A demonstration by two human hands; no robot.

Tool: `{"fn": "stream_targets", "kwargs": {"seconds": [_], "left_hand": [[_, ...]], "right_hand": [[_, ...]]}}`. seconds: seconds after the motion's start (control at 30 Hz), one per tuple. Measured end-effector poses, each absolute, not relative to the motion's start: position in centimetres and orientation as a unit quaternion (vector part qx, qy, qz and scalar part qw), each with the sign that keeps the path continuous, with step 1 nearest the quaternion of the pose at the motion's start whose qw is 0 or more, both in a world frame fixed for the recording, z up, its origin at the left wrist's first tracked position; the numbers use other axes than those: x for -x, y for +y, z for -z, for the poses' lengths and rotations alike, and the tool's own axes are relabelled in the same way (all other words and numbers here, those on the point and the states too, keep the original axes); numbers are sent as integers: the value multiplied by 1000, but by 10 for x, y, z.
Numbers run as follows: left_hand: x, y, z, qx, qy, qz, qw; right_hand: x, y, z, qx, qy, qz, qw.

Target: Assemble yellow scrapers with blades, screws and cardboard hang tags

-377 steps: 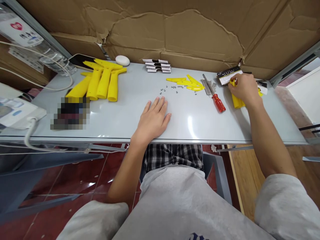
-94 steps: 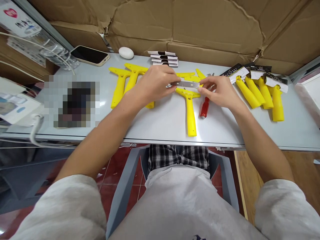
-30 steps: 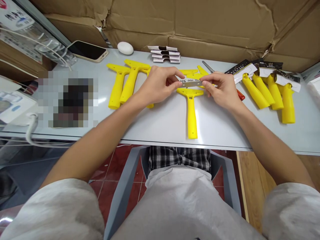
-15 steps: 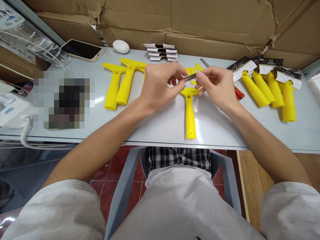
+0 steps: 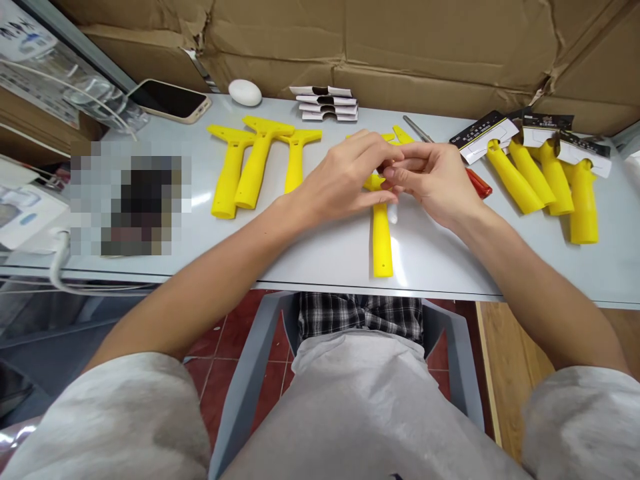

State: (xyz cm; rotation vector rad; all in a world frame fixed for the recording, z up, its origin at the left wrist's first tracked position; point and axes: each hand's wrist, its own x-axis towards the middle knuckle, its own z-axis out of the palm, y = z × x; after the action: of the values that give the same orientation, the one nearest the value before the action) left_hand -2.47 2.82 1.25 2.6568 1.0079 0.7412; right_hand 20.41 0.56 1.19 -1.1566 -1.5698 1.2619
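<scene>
Both hands meet over a yellow scraper handle [image 5: 383, 243] that lies on the table with its grip toward me. My left hand [image 5: 345, 170] has its fingers curled at the right fingertips, its thumb held lower and apart. Pinched together, the thumb and fingers of my right hand [image 5: 437, 177] hold the small metal blade, now almost wholly hidden between the hands. The handle's head is mostly covered by my fingers. Just behind my hands, another yellow handle piece [image 5: 401, 135] shows in part.
Yellow scraper handles [image 5: 250, 170] lie at left. Several carded handles [image 5: 555, 177] lie at right. Folded cards [image 5: 327, 105] are stacked at the back, near a white oval object [image 5: 245, 93] and a phone [image 5: 170, 100]. A red-handled tool [image 5: 479, 183] lies beside my right hand. Cardboard [image 5: 440, 60] stands behind.
My hands have come closer together, and the blade that showed between them is now hidden. My left hand has shifted right, uncovering a third handle on the left.
</scene>
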Motion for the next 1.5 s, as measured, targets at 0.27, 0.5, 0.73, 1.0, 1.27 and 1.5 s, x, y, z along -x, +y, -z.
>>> {"fn": "stream_targets", "kwargs": {"seconds": [0.27, 0.5, 0.73, 1.0, 1.27, 1.5], "left_hand": [[49, 45, -23, -884, 346, -310, 57], [68, 64, -10, -887, 356, -276, 100], [68, 63, -4, -879, 364, -292, 95], [69, 63, 3, -888, 366, -256, 105], [73, 64, -4, -902, 344, -248, 82], [76, 65, -4, -909, 332, -230, 108]], "right_hand": [[-233, 18, -22, 520, -652, -433, 342], [-245, 26, -18, 515, -657, -432, 340], [-246, 37, -4, 492, -642, -436, 395], [-248, 33, -3, 498, -691, -363, 377], [-259, 38, 5, 478, -757, -279, 346], [-264, 37, 3, 475, -793, -230, 305]]}}
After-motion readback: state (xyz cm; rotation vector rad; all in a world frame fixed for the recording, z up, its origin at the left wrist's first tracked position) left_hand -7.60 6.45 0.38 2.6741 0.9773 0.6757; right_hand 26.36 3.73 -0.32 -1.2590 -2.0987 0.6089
